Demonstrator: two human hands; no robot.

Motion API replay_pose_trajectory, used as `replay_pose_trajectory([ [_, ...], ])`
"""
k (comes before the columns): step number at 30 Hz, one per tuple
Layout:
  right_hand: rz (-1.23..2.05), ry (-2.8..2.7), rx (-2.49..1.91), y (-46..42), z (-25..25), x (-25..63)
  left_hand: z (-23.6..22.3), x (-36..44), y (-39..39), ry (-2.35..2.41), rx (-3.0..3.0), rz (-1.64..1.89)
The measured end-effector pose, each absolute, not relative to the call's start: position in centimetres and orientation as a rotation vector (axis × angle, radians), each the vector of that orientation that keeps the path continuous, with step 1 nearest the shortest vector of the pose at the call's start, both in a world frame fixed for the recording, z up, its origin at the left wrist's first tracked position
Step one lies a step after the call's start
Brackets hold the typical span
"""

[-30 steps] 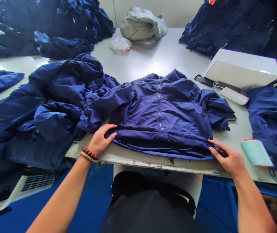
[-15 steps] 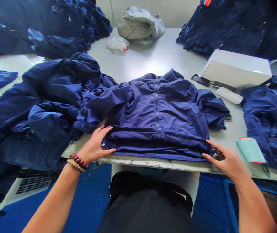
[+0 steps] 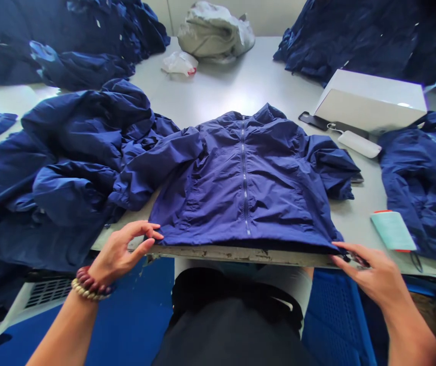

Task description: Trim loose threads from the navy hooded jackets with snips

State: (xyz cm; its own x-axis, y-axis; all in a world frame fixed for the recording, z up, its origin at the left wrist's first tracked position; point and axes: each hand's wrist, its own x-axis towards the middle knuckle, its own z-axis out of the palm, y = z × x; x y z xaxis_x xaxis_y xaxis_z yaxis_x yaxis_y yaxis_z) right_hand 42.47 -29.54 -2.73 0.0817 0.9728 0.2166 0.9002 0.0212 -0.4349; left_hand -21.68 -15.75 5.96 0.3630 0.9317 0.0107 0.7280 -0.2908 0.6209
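A navy zip-front jacket (image 3: 218, 188) lies face up and spread out, its collar away from me and its hem along the table's front edge. At the hem's left corner, my left hand (image 3: 120, 251) has its thumb and fingertips closed around the fabric edge. My right hand (image 3: 378, 269) pinches the hem's right corner. A small dark, metallic thing (image 3: 358, 259) shows under the right fingers, mostly hidden; I cannot make out its kind. The zip (image 3: 244, 178) runs closed down the middle.
Crumpled navy garments (image 3: 76, 152) lie at left, with more piled at the back (image 3: 355, 40). On the right are a white box (image 3: 374, 99), a white handheld device (image 3: 359, 144), a mint-coloured pouch (image 3: 393, 231) and another navy garment (image 3: 424, 188). A blue crate (image 3: 336, 315) stands below the table.
The jacket's folded lower part has been drawn toward me and now lies flatter, with the hem at the table edge. My left hand moved left and nearer; my right hand moved slightly right and nearer.
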Motion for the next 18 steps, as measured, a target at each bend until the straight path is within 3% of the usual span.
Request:
replay_pose_trajectory([
  [11, 0.135, -1.464, -2.156, -28.0, -2.4, 42.0, 5.8, -18.8, -14.3, 1.623, 2.298, 0.530],
  [18, 0.019, -1.104, -2.416, -18.5, -1.3, 43.9, 4.9, -11.9, -12.5, 1.247, 2.486, 0.656],
])
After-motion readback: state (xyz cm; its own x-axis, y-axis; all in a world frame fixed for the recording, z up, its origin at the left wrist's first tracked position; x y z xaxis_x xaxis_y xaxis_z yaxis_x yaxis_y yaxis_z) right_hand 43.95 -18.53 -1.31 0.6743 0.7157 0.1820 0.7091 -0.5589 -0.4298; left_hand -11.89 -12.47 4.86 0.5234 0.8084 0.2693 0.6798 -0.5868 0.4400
